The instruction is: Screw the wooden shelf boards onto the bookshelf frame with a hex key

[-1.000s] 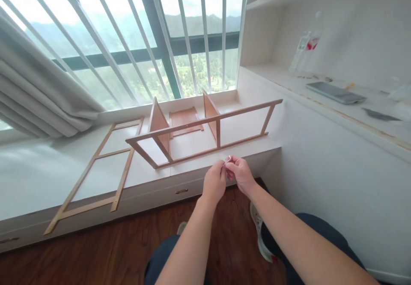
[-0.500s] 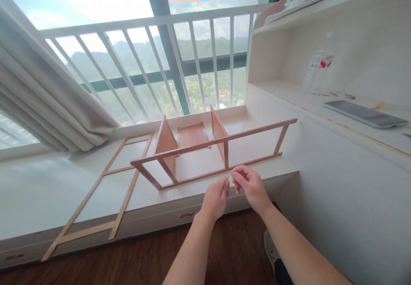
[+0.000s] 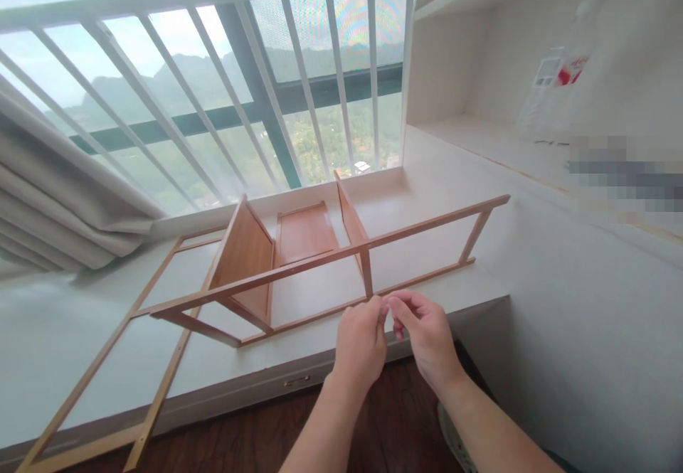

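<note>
In the head view, a person's left hand and right hand meet, fingertips pinched; what they grip, if anything, cannot be told. A wooden frame rests just beyond on a white ledge.

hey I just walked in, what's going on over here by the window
A person has the fingertips of the left hand and right hand close together; whatever may be between them can't be made out. Just beyond, a partly assembled wooden shelf frame with two upright panels rests on the white window ledge. Another wooden panel lies flat behind its front rails, and a separate ladder-like frame lies to the left, overhanging the ledge.
</note>
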The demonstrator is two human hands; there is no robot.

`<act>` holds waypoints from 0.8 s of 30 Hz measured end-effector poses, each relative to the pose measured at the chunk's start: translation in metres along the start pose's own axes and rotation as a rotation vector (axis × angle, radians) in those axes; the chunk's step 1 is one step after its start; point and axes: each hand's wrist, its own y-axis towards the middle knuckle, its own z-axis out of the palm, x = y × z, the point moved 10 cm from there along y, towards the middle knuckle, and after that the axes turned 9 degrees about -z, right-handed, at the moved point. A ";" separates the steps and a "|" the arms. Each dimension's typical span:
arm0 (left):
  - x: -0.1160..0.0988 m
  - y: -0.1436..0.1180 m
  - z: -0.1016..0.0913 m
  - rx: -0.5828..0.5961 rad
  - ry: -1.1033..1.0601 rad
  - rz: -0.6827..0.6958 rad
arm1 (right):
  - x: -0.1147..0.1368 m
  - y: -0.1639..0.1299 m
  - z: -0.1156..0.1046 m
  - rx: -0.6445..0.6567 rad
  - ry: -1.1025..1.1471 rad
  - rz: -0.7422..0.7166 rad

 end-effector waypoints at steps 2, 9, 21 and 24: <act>0.000 0.005 -0.002 -0.015 -0.025 -0.009 | 0.004 0.003 0.003 -0.017 0.033 -0.002; 0.003 0.018 -0.018 -0.082 -0.063 -0.051 | 0.010 0.011 0.024 0.015 0.225 -0.003; 0.031 -0.019 0.005 -0.176 -0.149 -0.209 | 0.021 -0.008 0.020 0.057 0.225 -0.039; 0.037 -0.065 0.094 0.402 -0.367 -0.371 | 0.029 -0.006 0.011 0.054 0.202 -0.096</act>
